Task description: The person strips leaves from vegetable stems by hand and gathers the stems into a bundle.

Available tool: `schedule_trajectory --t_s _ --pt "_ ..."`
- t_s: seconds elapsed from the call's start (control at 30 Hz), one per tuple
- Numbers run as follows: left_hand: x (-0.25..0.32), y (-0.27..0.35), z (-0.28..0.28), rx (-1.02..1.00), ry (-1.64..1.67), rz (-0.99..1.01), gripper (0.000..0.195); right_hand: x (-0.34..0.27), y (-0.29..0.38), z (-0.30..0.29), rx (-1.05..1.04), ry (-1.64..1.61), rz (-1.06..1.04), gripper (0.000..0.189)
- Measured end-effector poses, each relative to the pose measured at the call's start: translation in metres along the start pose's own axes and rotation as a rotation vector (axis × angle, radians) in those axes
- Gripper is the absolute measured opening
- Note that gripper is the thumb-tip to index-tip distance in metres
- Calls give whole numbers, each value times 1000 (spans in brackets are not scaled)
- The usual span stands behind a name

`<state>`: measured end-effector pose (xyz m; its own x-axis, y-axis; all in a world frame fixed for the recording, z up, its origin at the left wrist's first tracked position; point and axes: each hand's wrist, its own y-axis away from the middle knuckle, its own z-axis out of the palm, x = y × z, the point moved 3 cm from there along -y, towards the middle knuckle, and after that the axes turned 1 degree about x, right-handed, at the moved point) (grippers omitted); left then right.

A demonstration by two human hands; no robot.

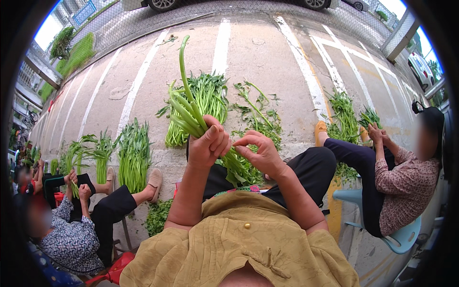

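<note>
My left hand (209, 143) is closed around a bunch of green leafy-vegetable stems (186, 111); the pale stem ends point up and away from me, and the leaves (236, 170) hang below my hands. One stem rises well above the others. Just right of the bunch, my right hand (260, 152) is raised with thumb and forefinger bent close together; whether anything thin is between them cannot be told. Beyond my left hand, a large pile of the same greens (206, 104) lies on the pavement. Loose sprigs and leaves (260, 114) are scattered to its right.
Two seated people (71, 229) (401, 186) handle greens on either side of me, the right one on a blue plastic stool (401, 236). A stacked bundle of greens (134, 158) lies left, a leaf heap (157, 217) nearer me. A chain-link fence (251, 9) crosses the far side.
</note>
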<state>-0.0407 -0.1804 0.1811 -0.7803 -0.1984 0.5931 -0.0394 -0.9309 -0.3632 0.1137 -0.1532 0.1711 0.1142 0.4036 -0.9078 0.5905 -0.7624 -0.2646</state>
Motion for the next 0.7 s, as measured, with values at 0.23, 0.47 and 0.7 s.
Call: schedule_trajectory --t_s 0.23,0.47,0.7 --pt "-4 1 0 24 -38 -5 15 2 -1 1 63 9 32 6" --pt "-7 -2 7 50 -88 -31 14 70 10 -10 305 88 177 21" --pt "-46 -11 3 220 -629 -167 11 58 7 -38 318 -487 384 54"
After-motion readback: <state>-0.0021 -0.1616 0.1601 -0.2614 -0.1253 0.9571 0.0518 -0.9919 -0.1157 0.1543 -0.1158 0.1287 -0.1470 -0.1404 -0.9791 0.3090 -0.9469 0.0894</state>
